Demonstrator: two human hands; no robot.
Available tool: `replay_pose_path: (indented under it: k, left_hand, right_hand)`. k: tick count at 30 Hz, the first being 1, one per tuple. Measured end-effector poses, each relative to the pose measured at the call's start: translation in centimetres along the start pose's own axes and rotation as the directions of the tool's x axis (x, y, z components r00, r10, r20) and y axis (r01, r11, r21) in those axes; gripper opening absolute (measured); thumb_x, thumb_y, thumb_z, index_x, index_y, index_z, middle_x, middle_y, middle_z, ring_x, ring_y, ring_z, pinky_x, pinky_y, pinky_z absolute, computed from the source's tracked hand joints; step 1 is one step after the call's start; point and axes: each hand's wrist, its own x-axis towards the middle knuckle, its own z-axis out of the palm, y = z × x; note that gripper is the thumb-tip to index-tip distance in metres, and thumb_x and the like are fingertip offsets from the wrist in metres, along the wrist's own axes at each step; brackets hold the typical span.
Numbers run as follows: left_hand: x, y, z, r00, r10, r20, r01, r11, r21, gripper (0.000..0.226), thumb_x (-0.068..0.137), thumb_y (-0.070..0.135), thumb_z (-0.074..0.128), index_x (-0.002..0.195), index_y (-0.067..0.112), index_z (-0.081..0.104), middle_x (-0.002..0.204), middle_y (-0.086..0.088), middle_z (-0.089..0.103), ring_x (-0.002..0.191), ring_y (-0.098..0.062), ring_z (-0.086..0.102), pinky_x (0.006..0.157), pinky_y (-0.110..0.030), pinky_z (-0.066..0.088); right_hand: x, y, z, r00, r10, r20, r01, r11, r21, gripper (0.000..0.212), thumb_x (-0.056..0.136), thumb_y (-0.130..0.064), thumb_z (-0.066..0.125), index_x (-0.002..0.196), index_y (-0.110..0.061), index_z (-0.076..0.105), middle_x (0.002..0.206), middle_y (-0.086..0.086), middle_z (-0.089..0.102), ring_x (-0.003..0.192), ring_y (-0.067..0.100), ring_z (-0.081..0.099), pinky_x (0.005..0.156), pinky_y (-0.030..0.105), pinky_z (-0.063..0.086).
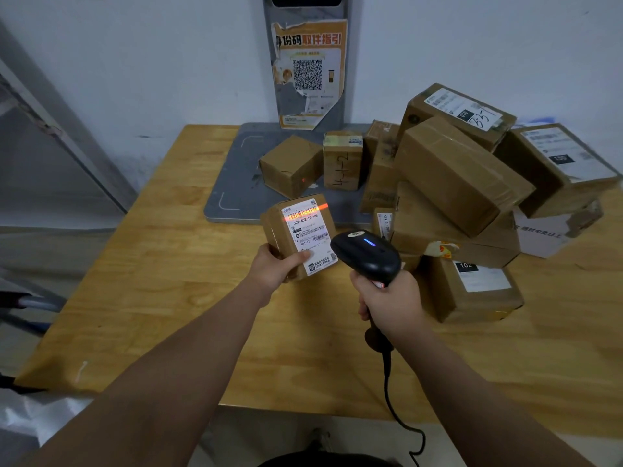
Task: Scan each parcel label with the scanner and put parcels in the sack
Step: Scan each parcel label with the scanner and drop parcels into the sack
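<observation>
Now left hand holds one parcel, right hand one scanner.

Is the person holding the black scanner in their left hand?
No, the right hand grips the black handheld scanner, while the left hand holds the small brown cardboard parcel.

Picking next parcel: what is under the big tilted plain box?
The tilted box rests on a flat brown box, above the box labelled 102. The rest is covered.
</observation>
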Motion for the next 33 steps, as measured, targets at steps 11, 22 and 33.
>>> replay_pose_path:
  k: [11,22,33]
  left_hand:
    - [-0.4,-0.4,-0.2,1.0,0.001,-0.008,-0.001,1.0,0.005,0.069,0.072,0.034,0.083,0.13,0.017,0.049,0.119,0.001,0.064,0.105,-0.019,0.063,0.083,-0.036,0.055]
    - [-11.2,-2.7,-1.1,0.983,0.007,-0.183,-0.035,0.987,-0.154,0.057,0.081,0.027,0.077,0.126,0.015,0.045,0.106,0.009,0.059,0.09,-0.006,0.061,0.053,-0.013,0.051]
    - [-28.2,-12.3,-8.2,0.821,0.012,-0.57,-0.181,0.953,-0.242,0.066,0.092,0.034,0.062,0.147,0.024,0.028,0.128,0.002,0.055,0.11,-0.016,0.06,0.084,-0.029,0.055]
  right_hand:
    - [-0.3,0.3,0.1,1.0,-0.006,0.03,0.006,1.0,0.02,0.014,0.09,-0.02,0.066,0.082,-0.008,0.065,0.056,0.004,0.059,0.043,0.005,0.055,0.046,0.017,0.047]
    - [-5.2,0.9,0.2,0.983,-0.073,0.169,0.059,0.994,0.089,0.028,0.087,-0.019,0.068,0.063,-0.006,0.062,0.051,0.009,0.057,0.043,0.017,0.055,0.049,0.029,0.049]
    - [-16.6,5.3,6.9,0.898,-0.025,0.439,-0.014,0.996,0.084,0.024,0.086,-0.02,0.07,0.067,-0.009,0.061,0.051,0.003,0.055,0.047,0.016,0.053,0.053,0.03,0.047]
